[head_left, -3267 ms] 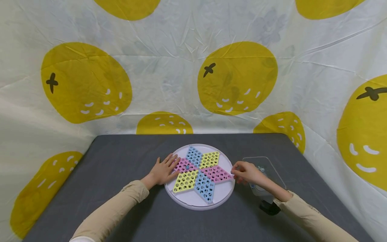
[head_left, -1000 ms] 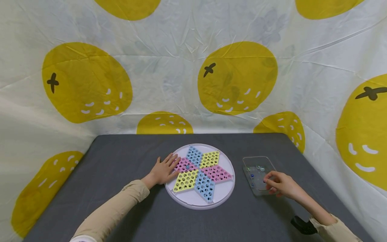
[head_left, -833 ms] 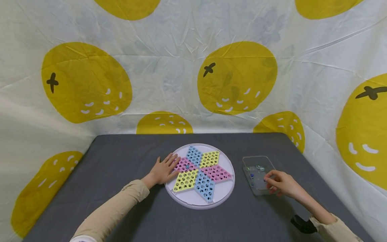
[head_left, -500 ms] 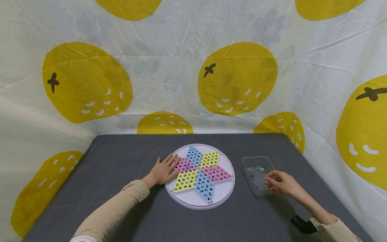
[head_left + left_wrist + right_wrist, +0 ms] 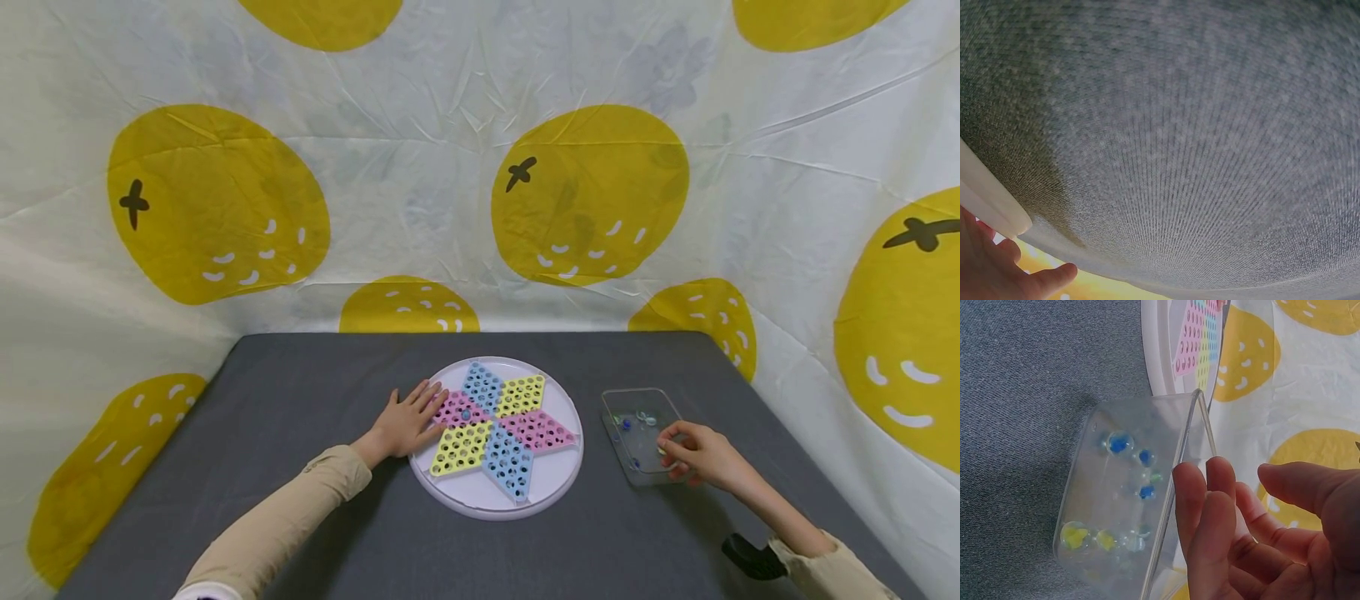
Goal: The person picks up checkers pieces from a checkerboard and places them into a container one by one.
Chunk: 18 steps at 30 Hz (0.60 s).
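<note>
My left hand (image 5: 405,423) lies with spread fingers across the left edge of a round white Chinese checkers board (image 5: 480,501). The board carries a pink, yellow and blue star of holes, with a dark blue marble (image 5: 466,414) in its left pink point. In the left wrist view the hand (image 5: 1007,269) shows beside the board's rim (image 5: 997,203). My right hand (image 5: 1254,537) is over the rim of a clear plastic box (image 5: 1116,412), thumb apart from the bent fingers, nothing visible between them. Inside lie blue marbles (image 5: 1120,443) and yellow marbles (image 5: 1075,535).
The box stands right of the board on a dark grey cloth-covered table (image 5: 337,358). A white curtain with yellow fruit prints (image 5: 405,183) hangs behind and on both sides. A black strap piece (image 5: 753,557) sits at my right wrist.
My right hand has moved from the board's right edge to the box. A dark spot at its fingertips is gone, and blue marbles in the box have shifted. My left hand stays put.
</note>
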Motion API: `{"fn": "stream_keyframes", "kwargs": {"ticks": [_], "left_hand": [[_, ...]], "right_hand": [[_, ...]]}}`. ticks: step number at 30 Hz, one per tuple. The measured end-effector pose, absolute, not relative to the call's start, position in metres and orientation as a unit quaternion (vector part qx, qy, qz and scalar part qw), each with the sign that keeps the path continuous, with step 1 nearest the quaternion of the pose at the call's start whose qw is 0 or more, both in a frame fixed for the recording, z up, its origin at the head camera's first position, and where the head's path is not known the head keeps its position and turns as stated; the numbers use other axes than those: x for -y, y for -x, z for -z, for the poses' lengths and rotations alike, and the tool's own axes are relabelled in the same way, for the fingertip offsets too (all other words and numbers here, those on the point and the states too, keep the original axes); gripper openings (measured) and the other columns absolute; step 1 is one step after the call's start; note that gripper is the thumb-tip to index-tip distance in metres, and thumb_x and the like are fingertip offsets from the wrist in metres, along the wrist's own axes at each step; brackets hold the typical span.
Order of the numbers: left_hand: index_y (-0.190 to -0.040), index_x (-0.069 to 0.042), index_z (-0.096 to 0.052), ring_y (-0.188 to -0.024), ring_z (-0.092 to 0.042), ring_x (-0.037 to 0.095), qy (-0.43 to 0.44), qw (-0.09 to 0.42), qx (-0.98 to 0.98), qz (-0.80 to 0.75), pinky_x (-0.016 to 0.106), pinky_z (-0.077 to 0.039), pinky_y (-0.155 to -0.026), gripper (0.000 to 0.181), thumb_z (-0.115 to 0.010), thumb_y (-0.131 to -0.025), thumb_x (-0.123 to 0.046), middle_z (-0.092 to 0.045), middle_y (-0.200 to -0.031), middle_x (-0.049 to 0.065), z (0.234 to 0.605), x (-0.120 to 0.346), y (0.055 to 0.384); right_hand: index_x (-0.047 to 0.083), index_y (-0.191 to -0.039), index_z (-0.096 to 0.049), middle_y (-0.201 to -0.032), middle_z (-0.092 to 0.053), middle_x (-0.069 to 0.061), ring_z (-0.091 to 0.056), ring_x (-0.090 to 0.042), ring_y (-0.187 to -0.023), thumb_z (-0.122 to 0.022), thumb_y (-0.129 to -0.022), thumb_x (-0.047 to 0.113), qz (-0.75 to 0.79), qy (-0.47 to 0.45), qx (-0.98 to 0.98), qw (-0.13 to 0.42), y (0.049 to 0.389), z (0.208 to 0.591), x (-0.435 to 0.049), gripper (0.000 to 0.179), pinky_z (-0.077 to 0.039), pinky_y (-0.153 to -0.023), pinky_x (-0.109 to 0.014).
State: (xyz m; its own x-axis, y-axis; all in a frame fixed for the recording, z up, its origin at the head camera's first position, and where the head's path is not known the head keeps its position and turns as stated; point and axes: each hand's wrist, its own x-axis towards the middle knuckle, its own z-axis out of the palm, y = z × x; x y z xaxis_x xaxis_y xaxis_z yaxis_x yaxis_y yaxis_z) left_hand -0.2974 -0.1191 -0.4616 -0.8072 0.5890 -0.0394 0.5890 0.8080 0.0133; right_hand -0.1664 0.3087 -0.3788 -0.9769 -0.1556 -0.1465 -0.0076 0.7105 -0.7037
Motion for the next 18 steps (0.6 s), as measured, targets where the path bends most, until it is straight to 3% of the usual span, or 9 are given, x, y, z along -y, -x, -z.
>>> {"fn": "stream_keyframes", "kwargs": {"ticks": [18], "left_hand": [[-0.145,-0.017,-0.02,-0.14,-0.014,0.029,-0.315,0.022,-0.949,-0.004,0.064,-0.022,-0.099,0.063,-0.032,-0.092,-0.051,-0.02,-0.151,0.006,0.461,0.12,0.297]], "right_hand": [[-0.004,-0.105,-0.052,-0.08,-0.065,-0.013,-0.064,-0.02,-0.064,-0.049,-0.093,0.023,0.388,0.068,-0.914,0.094,0.175,0.37,-0.292,0.03,-0.049,-0.049,-0.031]]}}
